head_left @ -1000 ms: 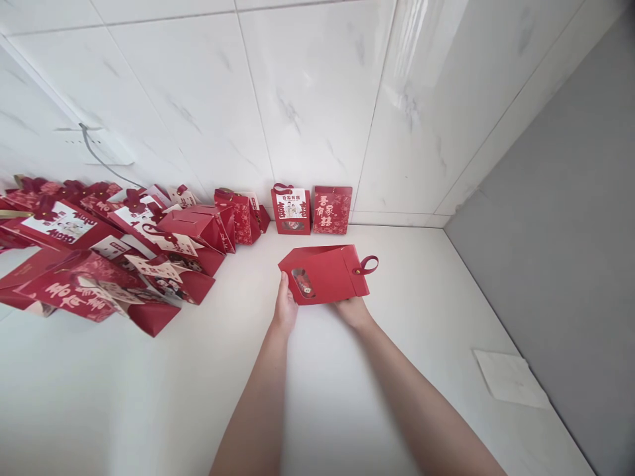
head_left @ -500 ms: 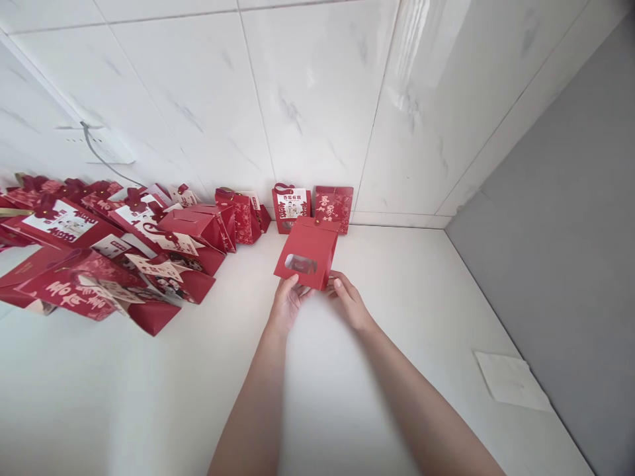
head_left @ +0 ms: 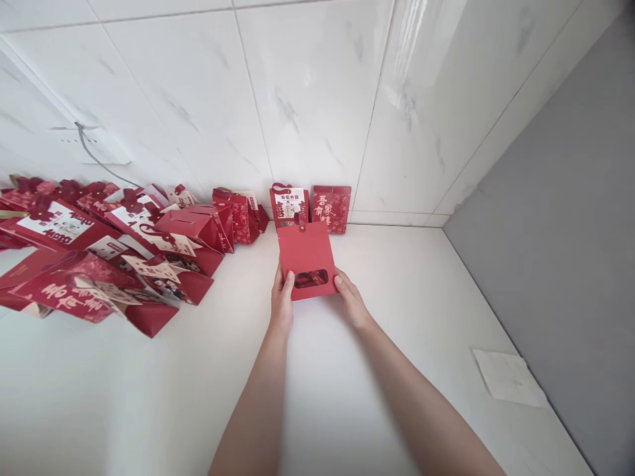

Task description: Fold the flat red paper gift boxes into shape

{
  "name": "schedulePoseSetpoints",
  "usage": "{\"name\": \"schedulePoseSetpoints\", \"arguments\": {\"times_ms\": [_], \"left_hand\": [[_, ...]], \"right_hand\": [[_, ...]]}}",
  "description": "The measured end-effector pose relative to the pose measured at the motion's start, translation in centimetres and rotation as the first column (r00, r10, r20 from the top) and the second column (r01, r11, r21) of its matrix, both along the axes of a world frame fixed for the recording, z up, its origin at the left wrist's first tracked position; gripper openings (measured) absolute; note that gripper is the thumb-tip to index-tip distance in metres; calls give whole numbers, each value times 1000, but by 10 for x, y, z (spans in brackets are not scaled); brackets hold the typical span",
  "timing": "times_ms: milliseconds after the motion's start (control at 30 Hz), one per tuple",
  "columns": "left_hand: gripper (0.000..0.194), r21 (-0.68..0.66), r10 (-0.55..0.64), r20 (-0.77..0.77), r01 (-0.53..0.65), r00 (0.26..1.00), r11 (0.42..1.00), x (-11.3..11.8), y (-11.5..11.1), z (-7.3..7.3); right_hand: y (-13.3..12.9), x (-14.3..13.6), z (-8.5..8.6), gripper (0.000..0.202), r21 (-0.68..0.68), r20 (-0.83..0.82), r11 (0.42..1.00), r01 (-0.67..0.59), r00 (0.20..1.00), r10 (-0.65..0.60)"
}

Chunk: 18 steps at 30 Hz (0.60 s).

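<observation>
Box (head_left: 305, 250) is red, with a rounded window (head_left: 311, 278) and ribbon loop (head_left: 301, 223).

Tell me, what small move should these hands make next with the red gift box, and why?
Probably move the windowed red gift box rightward and stand it on the white counter beside the patterned red box: the left hand and right hand both grip its lower part, and that box and the white-labelled box stand side by side by the tiled wall.
</observation>
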<state>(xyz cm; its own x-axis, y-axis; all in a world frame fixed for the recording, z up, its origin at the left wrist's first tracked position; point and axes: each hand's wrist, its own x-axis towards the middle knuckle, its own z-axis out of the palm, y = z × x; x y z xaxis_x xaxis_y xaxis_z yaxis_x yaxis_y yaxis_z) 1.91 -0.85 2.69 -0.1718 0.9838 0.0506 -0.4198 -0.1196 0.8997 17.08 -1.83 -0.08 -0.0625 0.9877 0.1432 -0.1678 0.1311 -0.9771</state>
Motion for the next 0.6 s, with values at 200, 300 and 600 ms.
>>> {"name": "schedulePoseSetpoints", "arguments": {"times_ms": [200,300,600], "left_hand": [[34,-68,-19,-44,16,999,998,-4,0,-5],[33,-70,-100,22,101,995,992,-10,1,-6],[62,121,143,-210,-119,967,985,-10,0,-15]], "right_hand": [[3,1,-2,46,20,-32,1000,-4,999,4],[3,0,-2,44,24,-51,1000,-10,999,11],[-3,-2,-4,75,-17,-115,995,103,988,-104]]}}
